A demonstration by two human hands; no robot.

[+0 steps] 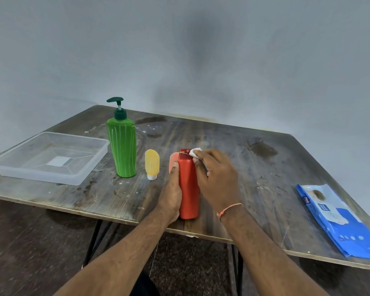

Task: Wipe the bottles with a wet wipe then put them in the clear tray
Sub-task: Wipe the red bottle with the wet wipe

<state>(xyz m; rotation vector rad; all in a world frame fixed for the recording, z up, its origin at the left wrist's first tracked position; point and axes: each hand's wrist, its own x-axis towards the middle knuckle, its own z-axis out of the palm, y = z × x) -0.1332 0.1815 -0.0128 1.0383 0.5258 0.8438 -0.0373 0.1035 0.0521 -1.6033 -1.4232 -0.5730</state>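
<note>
The left hand (171, 193) grips a tall red plastic bottle (188, 189) near the wooden table's (244, 163) front edge; the right hand (216, 178) pinches a white wet wipe (195, 151) against its cap; the clear plastic tray (51, 157) sits well apart at left

Peach tube (174, 161) mostly behind red bottle (188, 189); wipes pack (338, 221) cut off at right edge.
</note>
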